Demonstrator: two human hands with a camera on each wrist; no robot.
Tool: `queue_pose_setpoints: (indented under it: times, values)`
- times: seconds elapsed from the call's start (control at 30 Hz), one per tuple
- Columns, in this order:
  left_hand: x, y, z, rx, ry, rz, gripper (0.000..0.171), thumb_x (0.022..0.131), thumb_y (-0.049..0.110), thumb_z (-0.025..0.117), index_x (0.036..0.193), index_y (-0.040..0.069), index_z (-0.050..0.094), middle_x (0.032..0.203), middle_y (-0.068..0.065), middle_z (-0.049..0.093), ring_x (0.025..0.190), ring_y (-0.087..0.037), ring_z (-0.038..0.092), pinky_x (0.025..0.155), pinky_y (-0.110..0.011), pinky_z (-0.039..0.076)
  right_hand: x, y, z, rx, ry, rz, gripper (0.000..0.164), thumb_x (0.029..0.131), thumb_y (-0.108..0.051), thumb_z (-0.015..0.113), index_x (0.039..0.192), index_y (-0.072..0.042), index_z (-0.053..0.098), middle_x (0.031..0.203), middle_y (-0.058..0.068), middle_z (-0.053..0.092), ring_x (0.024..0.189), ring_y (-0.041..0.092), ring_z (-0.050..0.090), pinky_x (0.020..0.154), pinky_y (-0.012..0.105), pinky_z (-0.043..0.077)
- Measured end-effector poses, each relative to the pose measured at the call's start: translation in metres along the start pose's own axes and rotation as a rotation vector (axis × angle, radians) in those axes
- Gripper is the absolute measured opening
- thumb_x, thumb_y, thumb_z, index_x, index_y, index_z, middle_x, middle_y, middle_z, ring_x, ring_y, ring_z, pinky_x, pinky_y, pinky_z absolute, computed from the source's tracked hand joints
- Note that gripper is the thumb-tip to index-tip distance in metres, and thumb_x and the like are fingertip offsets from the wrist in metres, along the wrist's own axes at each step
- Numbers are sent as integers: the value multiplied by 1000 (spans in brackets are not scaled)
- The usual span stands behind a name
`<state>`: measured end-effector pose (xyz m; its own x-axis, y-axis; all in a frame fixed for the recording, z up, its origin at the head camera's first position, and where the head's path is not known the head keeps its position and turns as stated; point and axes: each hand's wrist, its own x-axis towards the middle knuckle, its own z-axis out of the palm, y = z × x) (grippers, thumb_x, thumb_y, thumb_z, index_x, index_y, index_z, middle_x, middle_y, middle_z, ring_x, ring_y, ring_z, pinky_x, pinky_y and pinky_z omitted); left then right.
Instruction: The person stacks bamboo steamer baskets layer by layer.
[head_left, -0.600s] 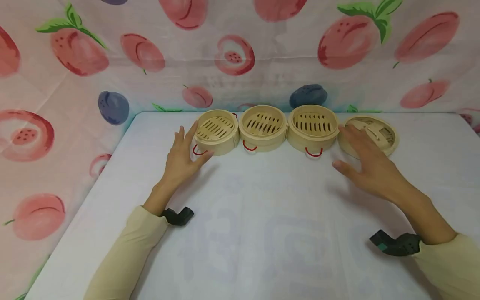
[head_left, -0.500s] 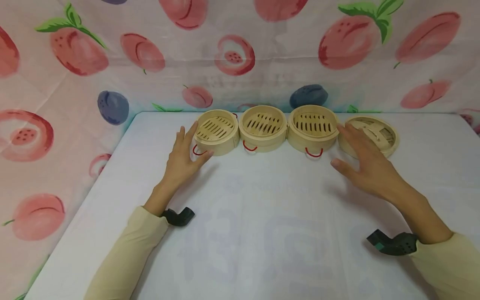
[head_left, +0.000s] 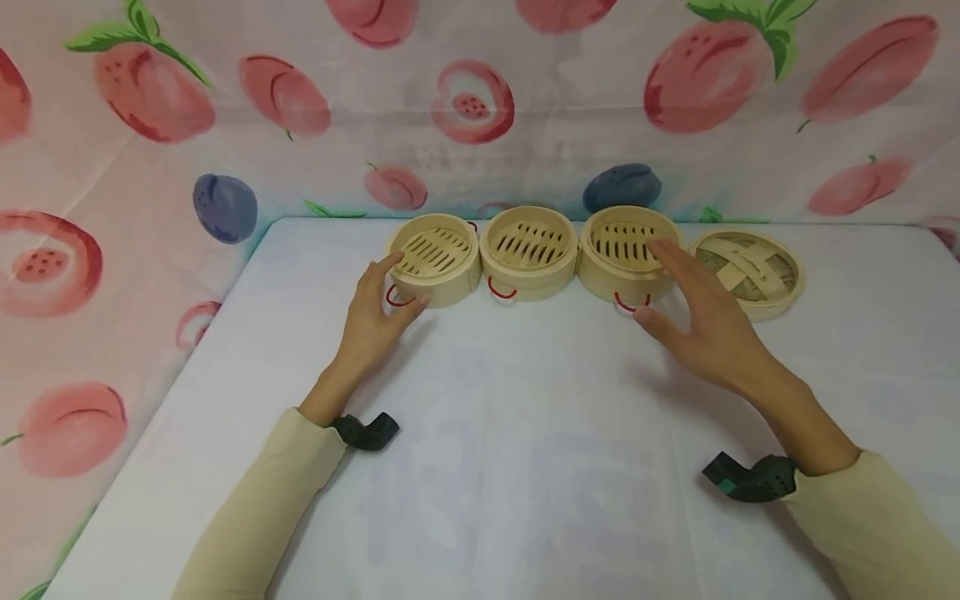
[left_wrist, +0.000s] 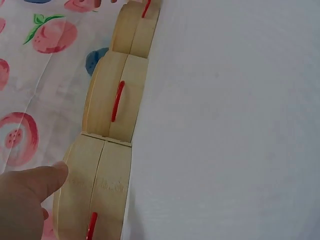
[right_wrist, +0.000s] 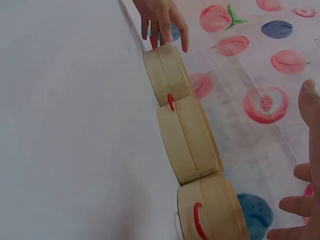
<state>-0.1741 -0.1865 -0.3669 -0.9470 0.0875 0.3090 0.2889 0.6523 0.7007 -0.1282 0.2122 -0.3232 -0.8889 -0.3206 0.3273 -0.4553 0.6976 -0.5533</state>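
Three round bamboo steamer baskets stand in a row, each with a slatted bottom and red cord handles. My left hand (head_left: 373, 317) is at the left steamer basket (head_left: 442, 287), thumb in front and fingers at its left rim. In the left wrist view its thumb (left_wrist: 47, 180) overlaps the basket's upper edge. My right hand (head_left: 712, 329) hovers with fingers spread, its fingertips overlapping the right steamer basket (head_left: 615, 275) in the head view. Between them sits the middle steamer basket (head_left: 528, 283). A woven bamboo lid (head_left: 765, 275) lies right of the row, partly behind my right hand.
The baskets and lid line the back of a white-covered table (head_left: 525, 433). Behind it hangs a fruit-print cloth (head_left: 555, 100), which also covers the left side. Each wrist carries a black camera mount, such as the left mount (head_left: 367, 432).
My right hand has moved left from the lid to the right steamer basket, uncovering more of the lid. My left hand's fingers have come in over the left basket's rim. The head view has shifted slightly.
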Motion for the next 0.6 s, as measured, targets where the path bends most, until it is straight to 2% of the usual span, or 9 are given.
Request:
queue_pose_setpoints:
  times: [0.2,0.27,0.43,0.6]
  values:
    - [1,-2,3,-43,9,-43,64,86,22,74,140,12,42,145,-16,38,137,-31,29,110,-50,25,12,-7,10,48,31,-19,70,93,-46,58,150,-16,30,152,11,31,139,33,26,108,60,22]
    - [2,-3,4,-59,13,-54,61,86,21,74,137,11,43,143,-16,41,135,-32,33,109,-49,29,16,-9,13,61,45,-39,68,94,-46,56,150,-15,32,151,11,33,136,33,31,105,59,27]
    - [5,-5,6,-74,41,-28,54,86,18,74,132,11,47,140,-16,45,132,-32,39,107,-46,33,26,-12,17,111,40,-46,63,97,-43,53,149,-14,34,148,11,37,128,35,40,94,57,39]
    - [10,-7,11,-107,48,-31,48,86,23,74,127,15,52,132,-14,51,123,-23,47,93,-39,45,35,-17,17,176,15,-39,60,98,-40,53,147,-10,37,147,10,39,127,36,41,96,58,40]
